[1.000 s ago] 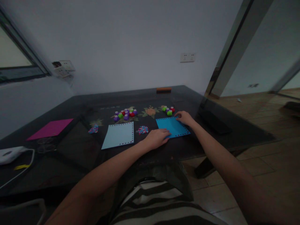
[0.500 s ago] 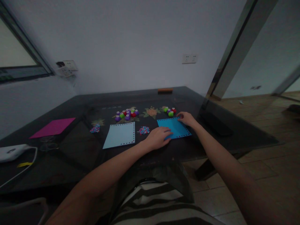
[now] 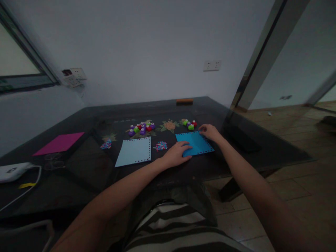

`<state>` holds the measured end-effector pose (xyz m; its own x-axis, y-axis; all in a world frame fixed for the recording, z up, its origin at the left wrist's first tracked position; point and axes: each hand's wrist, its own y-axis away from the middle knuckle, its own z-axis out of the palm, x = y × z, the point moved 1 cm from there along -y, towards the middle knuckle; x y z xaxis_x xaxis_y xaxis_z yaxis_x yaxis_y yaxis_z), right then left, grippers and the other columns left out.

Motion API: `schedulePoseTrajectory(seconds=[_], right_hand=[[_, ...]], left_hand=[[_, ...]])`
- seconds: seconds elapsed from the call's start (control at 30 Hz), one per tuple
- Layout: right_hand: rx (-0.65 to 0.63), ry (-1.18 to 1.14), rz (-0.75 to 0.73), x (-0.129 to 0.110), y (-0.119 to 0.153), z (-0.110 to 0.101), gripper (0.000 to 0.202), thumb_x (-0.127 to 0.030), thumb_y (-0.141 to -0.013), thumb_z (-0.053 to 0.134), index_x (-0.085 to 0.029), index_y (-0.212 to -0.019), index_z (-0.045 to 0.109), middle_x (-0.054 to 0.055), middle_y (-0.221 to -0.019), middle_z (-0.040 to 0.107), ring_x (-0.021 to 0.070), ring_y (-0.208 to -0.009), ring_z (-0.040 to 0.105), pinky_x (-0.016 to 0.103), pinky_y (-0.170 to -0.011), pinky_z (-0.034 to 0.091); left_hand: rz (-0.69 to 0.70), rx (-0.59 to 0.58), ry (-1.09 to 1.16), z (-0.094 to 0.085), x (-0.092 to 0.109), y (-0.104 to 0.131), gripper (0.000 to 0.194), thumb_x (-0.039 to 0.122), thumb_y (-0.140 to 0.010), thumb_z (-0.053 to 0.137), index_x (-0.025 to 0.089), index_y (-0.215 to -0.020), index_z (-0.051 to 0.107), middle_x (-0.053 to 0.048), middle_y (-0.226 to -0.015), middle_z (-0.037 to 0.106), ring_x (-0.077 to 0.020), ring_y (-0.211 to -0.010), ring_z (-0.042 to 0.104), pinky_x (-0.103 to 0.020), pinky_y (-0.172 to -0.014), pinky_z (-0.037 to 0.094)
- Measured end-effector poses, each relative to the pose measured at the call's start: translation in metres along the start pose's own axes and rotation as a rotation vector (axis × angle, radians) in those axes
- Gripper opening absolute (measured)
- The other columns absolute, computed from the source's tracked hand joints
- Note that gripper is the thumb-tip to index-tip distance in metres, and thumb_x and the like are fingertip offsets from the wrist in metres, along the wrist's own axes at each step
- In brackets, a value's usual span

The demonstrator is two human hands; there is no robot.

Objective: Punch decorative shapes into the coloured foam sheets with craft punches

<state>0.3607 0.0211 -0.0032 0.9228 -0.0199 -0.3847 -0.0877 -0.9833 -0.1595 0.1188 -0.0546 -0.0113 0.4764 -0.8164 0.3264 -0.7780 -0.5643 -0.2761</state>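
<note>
On the black glossy table [image 3: 102, 116], blue square sheet [image 3: 198, 142] is right of the pale-blue one [image 3: 134, 151], tiny pink-and-blue bits [image 3: 161, 145] between them, rounded purple-green-red pieces [image 3: 142, 132] sitting just behind both.

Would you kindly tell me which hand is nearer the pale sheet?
Left: the left hand lies right of the pale sheet, touching the blue sheet; the right hand is farther right, at the blue sheet's far-right corner.
</note>
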Motion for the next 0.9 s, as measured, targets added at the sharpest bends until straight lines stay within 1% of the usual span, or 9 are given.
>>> schedulePoseTrajectory(seconds=[0.23, 0.47, 0.7, 0.8, 0.9], right_hand=[[0.002, -0.014, -0.001, -0.0001, 0.0001, 0.0009, 0.020, -0.021, -0.077, 0.063, -0.018, -0.096, 0.069, 0.006, -0.087, 0.066, 0.0156, -0.075, 0.059, 0.025, -0.067, 0.044], [-0.005, -0.038, 0.002, -0.0012, 0.0015, 0.0002, 0.019, -0.020, -0.077, 0.062, -0.017, -0.095, 0.069, 0.005, -0.086, 0.066, 0.0154, -0.074, 0.059, 0.025, -0.066, 0.044], [0.000, -0.015, -0.002, -0.0030, 0.0015, -0.0001, 0.020, -0.020, -0.076, 0.063, -0.018, -0.095, 0.070, 0.007, -0.089, 0.066, 0.0168, -0.078, 0.060, 0.026, -0.069, 0.044], [-0.004, -0.008, -0.008, -0.0030, 0.0014, -0.0005, 0.020, -0.021, -0.076, 0.063, -0.018, -0.095, 0.070, 0.007, -0.088, 0.067, 0.0172, -0.078, 0.060, 0.027, -0.069, 0.044], [0.002, -0.010, -0.001, -0.0014, 0.0015, -0.0024, 0.019, -0.022, -0.076, 0.063, -0.017, -0.094, 0.070, 0.007, -0.087, 0.067, 0.0175, -0.076, 0.060, 0.028, -0.068, 0.044]], left_hand=[[0.006, -0.012, 0.012, 0.0021, -0.0008, -0.0007, 0.038, 0.035, -0.086, 0.055, 0.019, -0.120, 0.057, -0.010, -0.133, 0.049, -0.0214, -0.124, 0.045, -0.035, -0.106, 0.036], [0.020, 0.002, -0.005, 0.0033, -0.0004, -0.0006, 0.035, 0.035, -0.089, 0.049, 0.019, -0.119, 0.058, -0.010, -0.131, 0.051, -0.0205, -0.123, 0.046, -0.034, -0.106, 0.036], [0.029, 0.002, -0.012, 0.0049, -0.0018, -0.0016, 0.034, 0.033, -0.089, 0.049, 0.019, -0.119, 0.058, -0.011, -0.130, 0.052, -0.0224, -0.121, 0.047, -0.037, -0.104, 0.038], [0.028, 0.020, 0.004, 0.0050, -0.0032, -0.0005, 0.039, 0.033, -0.088, 0.051, 0.018, -0.123, 0.054, -0.012, -0.133, 0.049, -0.0232, -0.124, 0.045, -0.037, -0.105, 0.037], [0.021, 0.036, 0.012, -0.0003, -0.0024, 0.0003, 0.046, 0.036, -0.087, 0.053, 0.019, -0.130, 0.048, -0.012, -0.136, 0.046, -0.0235, -0.126, 0.043, -0.038, -0.106, 0.035]])
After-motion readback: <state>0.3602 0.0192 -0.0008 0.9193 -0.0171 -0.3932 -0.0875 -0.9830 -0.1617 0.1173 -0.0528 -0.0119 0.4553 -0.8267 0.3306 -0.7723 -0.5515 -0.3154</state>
